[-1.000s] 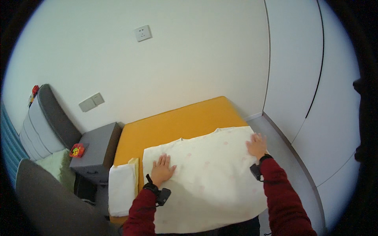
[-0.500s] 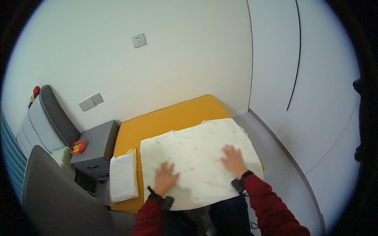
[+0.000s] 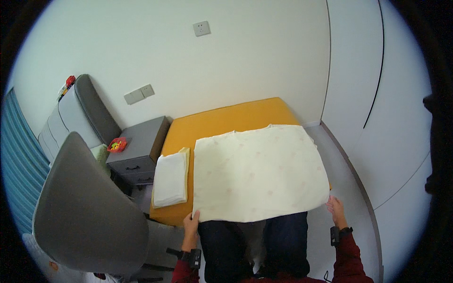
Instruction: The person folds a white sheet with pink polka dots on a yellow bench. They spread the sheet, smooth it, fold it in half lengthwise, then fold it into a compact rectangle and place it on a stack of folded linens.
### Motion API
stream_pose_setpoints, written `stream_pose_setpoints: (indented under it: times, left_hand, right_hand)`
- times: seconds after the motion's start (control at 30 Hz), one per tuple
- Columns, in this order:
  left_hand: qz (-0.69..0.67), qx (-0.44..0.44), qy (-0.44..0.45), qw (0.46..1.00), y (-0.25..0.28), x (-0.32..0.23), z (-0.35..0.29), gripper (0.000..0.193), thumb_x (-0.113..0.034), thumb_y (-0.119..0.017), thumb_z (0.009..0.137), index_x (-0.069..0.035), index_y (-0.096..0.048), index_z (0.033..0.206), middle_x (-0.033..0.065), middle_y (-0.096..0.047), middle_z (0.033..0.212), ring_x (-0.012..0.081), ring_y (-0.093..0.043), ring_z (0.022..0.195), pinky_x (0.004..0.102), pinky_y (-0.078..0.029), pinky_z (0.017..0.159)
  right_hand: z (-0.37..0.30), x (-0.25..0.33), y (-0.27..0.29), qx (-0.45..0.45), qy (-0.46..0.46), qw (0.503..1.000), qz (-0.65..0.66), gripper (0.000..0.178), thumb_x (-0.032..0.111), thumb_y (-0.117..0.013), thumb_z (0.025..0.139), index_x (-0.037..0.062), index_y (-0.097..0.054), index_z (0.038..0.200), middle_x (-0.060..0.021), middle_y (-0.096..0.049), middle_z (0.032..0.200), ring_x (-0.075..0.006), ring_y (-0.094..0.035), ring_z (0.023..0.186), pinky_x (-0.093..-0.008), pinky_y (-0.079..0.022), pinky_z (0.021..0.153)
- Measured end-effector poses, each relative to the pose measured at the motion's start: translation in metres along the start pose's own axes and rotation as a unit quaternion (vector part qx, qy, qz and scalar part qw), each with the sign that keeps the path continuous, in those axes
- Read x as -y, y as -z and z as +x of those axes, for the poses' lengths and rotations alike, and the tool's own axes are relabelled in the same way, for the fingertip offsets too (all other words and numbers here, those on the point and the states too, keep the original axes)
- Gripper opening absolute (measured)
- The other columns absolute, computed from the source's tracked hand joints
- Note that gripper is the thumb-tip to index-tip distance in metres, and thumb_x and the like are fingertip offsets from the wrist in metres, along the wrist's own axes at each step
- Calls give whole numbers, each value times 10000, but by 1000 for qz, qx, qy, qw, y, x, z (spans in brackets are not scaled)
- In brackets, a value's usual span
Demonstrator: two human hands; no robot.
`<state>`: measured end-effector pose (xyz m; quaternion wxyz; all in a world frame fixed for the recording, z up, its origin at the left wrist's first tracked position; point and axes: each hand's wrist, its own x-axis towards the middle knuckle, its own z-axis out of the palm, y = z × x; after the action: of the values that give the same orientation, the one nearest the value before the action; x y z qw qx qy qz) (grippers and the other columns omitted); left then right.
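1. Cloth (image 3: 257, 172): a pale cream sheet with faint spots, spread flat over the near part of an orange mattress (image 3: 222, 122) in the middle of the frame. Its near edge hangs past the mattress, over the person's dark trouser legs (image 3: 255, 245).
2. Left hand (image 3: 191, 225), lower centre-left, pinches the cloth's near left corner, fingers closed on the edge. A dark band sits on that wrist, above a red sleeve.
3. Right hand (image 3: 336, 209), lower right, is at the cloth's near right corner, fingertips touching the hem. Whether they are clamped on it or only resting against it cannot be told. It too wears a dark wristband and a red sleeve.
4. Grey chair back (image 3: 85, 221) fills the lower left, just beside the left arm.
5. Folded white towel (image 3: 170, 179) lies on the mattress's left edge, just beside the cloth, on a thin yellow layer.
6. Grey nightstand (image 3: 141, 146) with drawers stands left of the mattress; a small red toy (image 3: 117, 144) rests on its top.
7. Padded grey headboard (image 3: 78, 118) rises at the upper left, with a small red object on its top edge.
8. White wall (image 3: 245, 66) lies beyond, bearing a socket (image 3: 201, 29) near the upper centre and a switch plate (image 3: 139, 94) lower left of it.
9. White wardrobe panels (image 3: 368, 94) run down the right side of the frame.
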<state>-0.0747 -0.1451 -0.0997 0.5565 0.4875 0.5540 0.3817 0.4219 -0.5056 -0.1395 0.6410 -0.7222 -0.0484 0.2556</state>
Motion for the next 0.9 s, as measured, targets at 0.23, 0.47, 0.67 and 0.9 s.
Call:
stream_pose_setpoints:
  times: [0.23,0.47,0.67,0.9]
  left_hand:
    - [-60,-38,-48,996,-4,-5,-1,263,-272,-651,873,-9,-656,883,-9,-578,742,82,-480,623,251,-382,549]
    - [-66,19,37,997,5,-9,-19,239,-297,-638,877,-59,-655,889,-3,-586,752,107,-514,645,257,-401,584]
    - [-156,71,-42,984,30,-29,-17,259,-281,-566,926,-32,-637,909,21,-610,734,135,-560,623,285,-437,574]
    - [-117,57,-60,990,34,-46,-12,322,-242,-567,933,-13,-603,710,39,-569,656,139,-538,591,285,-458,591]
  right_hand:
    - [-7,22,-18,46,-26,993,-106,598,451,-626,842,17,-520,1240,-39,-607,1007,-142,-548,899,-305,-421,793]
    - [-4,19,-23,101,-123,985,-69,728,510,-646,811,65,-408,1335,-91,-502,1227,-224,-458,1069,-417,-349,949]
    - [-3,40,-4,98,-26,991,84,611,483,-628,833,34,-500,1228,-108,-547,1161,-205,-495,1064,-394,-413,885]
    - [5,69,16,38,91,990,-97,407,449,-647,833,42,-650,829,-35,-609,755,-148,-555,678,-279,-443,649]
